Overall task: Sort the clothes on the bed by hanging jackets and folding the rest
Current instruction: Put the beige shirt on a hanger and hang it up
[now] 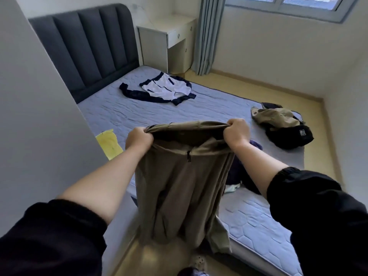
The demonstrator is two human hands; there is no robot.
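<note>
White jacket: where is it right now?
In the head view, the white jacket lies on the mattress close to the headboard, upper centre, well beyond the brown garment.

The bare left forearm (103, 188) and right forearm (256, 166) reach forward out of pushed-up black sleeves (49, 236). The left grip (139, 139) and right grip (237, 133) are raised, level and apart. Each is a knuckles-up fist clenching the top edge of an olive-brown cloth garment (183, 176).
</note>
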